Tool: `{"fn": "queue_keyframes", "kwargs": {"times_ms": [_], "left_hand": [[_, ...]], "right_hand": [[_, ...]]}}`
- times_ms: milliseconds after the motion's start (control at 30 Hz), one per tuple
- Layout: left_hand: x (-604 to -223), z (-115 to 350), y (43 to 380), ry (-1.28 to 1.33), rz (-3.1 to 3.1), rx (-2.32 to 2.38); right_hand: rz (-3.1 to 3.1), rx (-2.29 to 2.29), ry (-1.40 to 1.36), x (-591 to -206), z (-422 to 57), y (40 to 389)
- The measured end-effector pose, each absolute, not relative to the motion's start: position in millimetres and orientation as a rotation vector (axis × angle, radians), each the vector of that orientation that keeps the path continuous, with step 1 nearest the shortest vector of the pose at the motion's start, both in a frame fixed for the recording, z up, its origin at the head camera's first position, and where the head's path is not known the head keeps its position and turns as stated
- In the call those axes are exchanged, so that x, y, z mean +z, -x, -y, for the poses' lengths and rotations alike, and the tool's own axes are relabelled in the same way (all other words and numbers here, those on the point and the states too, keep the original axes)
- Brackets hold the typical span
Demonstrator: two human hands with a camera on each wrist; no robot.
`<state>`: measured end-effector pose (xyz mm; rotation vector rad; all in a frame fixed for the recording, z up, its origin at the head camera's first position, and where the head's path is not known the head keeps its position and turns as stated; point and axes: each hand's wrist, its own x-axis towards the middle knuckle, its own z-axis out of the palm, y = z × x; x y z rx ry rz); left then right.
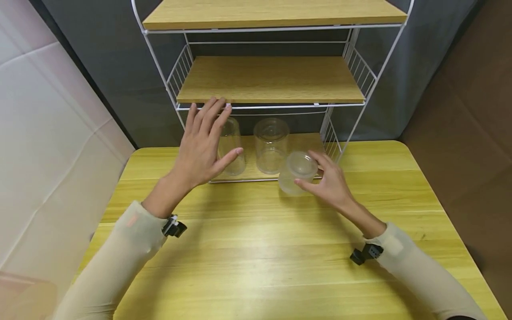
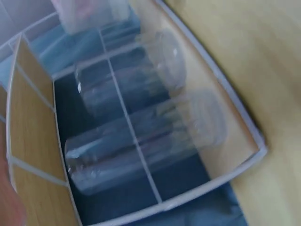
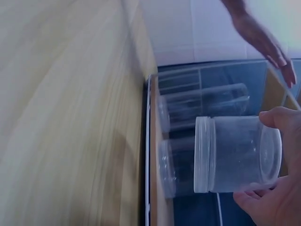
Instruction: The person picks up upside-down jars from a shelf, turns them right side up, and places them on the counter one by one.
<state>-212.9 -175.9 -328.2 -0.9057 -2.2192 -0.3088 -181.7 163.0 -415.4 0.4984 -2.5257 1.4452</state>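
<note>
My right hand (image 1: 330, 182) grips a clear frosted plastic jar (image 3: 237, 153) around its base end, thumb on one side and fingers on the other. The jar's ridged lid end points down, and it is just in front of the bottom shelf (image 1: 306, 142). On that shelf stand a tall clear cylindrical jar (image 1: 234, 151) to the left and a wider clear jar (image 1: 271, 146) in the middle. My left hand (image 1: 202, 144) is spread with straight fingers, fingertips at the front edge of the middle shelf (image 1: 272, 80), overlapping part of the tall jar in the head view.
A white wire rack (image 1: 370, 91) with wooden shelves stands at the back of the wooden table (image 1: 260, 253). The top shelf (image 1: 276, 13) overhangs the lower ones. Pale sheeting (image 1: 52, 133) hangs at the left, a brown panel (image 1: 468, 102) at the right.
</note>
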Motion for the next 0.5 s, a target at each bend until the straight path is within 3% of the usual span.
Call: {"fn": "queue_keyframes", "kwargs": {"times_ms": [300,500], "left_hand": [[-359,152,177,1.055,2.243,-0.553],[-373,132,154,0.913,2.569,-0.918]], "right_hand": [[2.385,1.852,-0.568,-404,-155,165],[2.24,2.141,-0.563,-397,-147,157]]}}
